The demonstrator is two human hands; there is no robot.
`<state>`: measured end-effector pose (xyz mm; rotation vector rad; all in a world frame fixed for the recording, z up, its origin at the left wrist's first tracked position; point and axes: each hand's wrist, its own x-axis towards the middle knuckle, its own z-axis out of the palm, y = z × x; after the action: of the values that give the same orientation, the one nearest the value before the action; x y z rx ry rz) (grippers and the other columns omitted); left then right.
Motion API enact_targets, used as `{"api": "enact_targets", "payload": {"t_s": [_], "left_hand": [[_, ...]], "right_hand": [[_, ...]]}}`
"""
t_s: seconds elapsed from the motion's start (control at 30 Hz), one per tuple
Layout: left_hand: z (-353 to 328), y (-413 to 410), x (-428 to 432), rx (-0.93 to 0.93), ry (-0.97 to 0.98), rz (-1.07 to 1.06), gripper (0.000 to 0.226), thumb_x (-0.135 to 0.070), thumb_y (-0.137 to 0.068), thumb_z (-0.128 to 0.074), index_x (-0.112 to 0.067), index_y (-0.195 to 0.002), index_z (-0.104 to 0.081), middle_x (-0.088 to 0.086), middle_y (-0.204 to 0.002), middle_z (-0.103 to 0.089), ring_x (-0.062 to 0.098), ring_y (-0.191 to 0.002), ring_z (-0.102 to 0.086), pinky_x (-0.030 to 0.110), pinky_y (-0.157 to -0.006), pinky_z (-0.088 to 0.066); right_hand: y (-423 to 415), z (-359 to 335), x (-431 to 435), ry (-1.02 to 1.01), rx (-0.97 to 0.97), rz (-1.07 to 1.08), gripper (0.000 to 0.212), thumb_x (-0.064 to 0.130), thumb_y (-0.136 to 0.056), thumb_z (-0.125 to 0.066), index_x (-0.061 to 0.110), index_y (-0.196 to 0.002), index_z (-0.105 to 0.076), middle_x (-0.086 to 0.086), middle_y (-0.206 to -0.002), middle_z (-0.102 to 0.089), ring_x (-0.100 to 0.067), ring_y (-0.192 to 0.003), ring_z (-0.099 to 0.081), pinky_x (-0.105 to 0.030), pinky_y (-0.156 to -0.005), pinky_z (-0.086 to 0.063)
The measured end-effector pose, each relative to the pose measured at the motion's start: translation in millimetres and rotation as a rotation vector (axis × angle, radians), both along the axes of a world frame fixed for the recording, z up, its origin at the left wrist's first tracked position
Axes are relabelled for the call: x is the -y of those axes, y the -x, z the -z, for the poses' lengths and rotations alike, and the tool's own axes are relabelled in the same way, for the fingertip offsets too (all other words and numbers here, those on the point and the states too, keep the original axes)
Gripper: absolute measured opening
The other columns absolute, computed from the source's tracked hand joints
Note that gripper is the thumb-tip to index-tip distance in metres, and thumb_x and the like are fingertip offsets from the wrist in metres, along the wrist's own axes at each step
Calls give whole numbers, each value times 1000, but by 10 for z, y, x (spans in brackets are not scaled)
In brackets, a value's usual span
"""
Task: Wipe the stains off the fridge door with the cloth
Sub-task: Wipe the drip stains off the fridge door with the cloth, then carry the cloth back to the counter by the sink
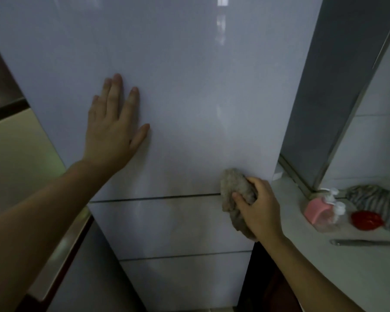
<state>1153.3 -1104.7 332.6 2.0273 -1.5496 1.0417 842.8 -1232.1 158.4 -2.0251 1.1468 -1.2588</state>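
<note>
A glossy pale-grey fridge door (185, 91) fills the middle of the head view, with two drawer fronts below it. My left hand (113, 127) lies flat on the door with its fingers spread, holding nothing. My right hand (260, 207) grips a bunched beige-grey cloth (233, 192) and presses it against the door's lower right corner, over the seam between the door and the upper drawer. Faint smears show on the drawer front (167, 224) left of the cloth. No sharp stains are visible on the door itself.
To the right runs a white counter (324, 262) with a pink pump bottle (320, 210), a red lid-like object (366, 219), a striped cloth (376, 199) and a metal utensil (365, 242). A grey panel (329, 86) stands beside the fridge. A cream cabinet (14, 154) is on the left.
</note>
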Motion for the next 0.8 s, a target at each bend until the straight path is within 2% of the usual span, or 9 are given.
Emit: {"api": "enact_targets", "payload": {"t_s": [0.07,0.17,0.23,0.3,0.4,0.53,0.63,0.7,0.8], "left_hand": [[75,181,-155,-109,-49,15,68,-49,-101,-39,-12,-158,-29,19,-168,-15,36,-156,-17,53,-122,-24],[325,473,-479,-373,-140,57,54,-43,-104,-44,-12,-148,-47,15,-158,-41,34,-145,-39,49,-116,-35],[630,707,-793,-538,-205,97,47,-45,-103,-44,-15,-136,-58,11,-140,-60,33,-128,-56,43,-104,-46],[1051,975,-1180,-696,-279,119,43,-50,-102,-42,-20,-124,-64,4,-122,-70,28,-108,-66,40,-89,-53],[1754,1377,-1726,-944,-404,124,44,-55,-98,-37,-27,-114,-66,-4,-107,-73,18,-95,-69,34,-77,-53],[2455,1722,-2167,-1188,-515,52,41,-56,-97,-36,-30,-107,-67,-7,-99,-72,10,-87,-66,38,-79,-54],[2774,1750,-2289,-1263,-626,-30,35,-53,-99,-44,-27,-102,-67,-7,-86,-72,13,-78,-68,38,-74,-55],[2963,1691,-2305,-1272,-758,-69,29,-45,-101,-50,-25,-108,-69,-3,-90,-74,15,-79,-67,32,-72,-50],[3204,1539,-2192,-1264,-949,-84,27,-38,-99,-56,-21,-115,-70,-1,-101,-73,14,-89,-67,26,-77,-45]], "right_hand": [[72,-135,-208,-104,64,-2,33,38,-84,-77,34,-112,-60,11,-109,-62,-3,-91,-59,-11,-72,-42],[245,-225,-577,-240,166,-42,24,39,-85,-75,35,-105,-62,14,-101,-68,0,-90,-64,-20,-72,-49],[406,-138,-896,-360,209,-65,23,38,-86,-76,34,-106,-64,16,-100,-69,2,-89,-66,-20,-73,-52],[586,99,-1281,-492,239,-91,21,34,-87,-77,32,-106,-66,14,-99,-72,3,-87,-68,-16,-71,-54],[873,601,-1848,-672,221,-79,18,28,-89,-77,28,-105,-69,10,-96,-74,4,-81,-68,-7,-63,-50],[1234,1152,-2398,-887,151,-23,14,25,-90,-76,24,-103,-71,3,-96,-75,-3,-84,-70,-10,-62,-50],[1445,1358,-2652,-980,119,47,23,26,-89,-77,18,-109,-71,3,-98,-75,-7,-88,-70,-8,-61,-49],[1524,1413,-2741,-1011,121,104,21,28,-88,-78,21,-106,-71,6,-97,-74,-7,-88,-70,-11,-65,-50],[1573,1464,-2757,-1024,104,198,18,33,-87,-78,28,-102,-70,12,-95,-72,0,-85,-68,-15,-69,-51]]}}
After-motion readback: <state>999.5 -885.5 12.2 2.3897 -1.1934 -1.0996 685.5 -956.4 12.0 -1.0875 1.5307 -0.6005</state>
